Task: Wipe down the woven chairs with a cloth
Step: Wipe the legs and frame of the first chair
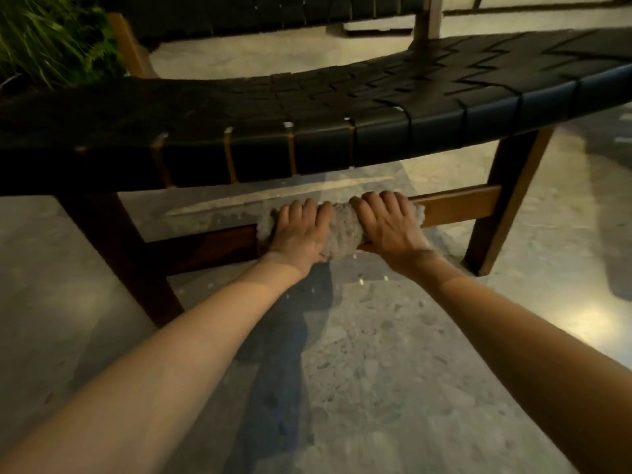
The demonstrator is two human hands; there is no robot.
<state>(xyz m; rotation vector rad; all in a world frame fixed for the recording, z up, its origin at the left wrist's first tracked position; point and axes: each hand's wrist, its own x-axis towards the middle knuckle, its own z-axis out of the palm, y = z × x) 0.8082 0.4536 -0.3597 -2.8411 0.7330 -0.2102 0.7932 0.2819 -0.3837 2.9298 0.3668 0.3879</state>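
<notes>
The cloth (pixel 342 230) is wrapped around the wooden bar (pixel 455 206) under the woven seat (pixel 307 107). It is gripped by the left hand (pixel 297 234) and the right hand (pixel 386 229), side by side on the bar, both curled over its top, likely so all sides can be rubbed at once.

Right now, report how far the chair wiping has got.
Done: nothing shows which surfaces are already wiped. In hand: left hand and right hand grip the cloth wrapped over the lower crossbar. Left, likely: the rest of that bar, the legs, and the second woven chair behind.
</notes>
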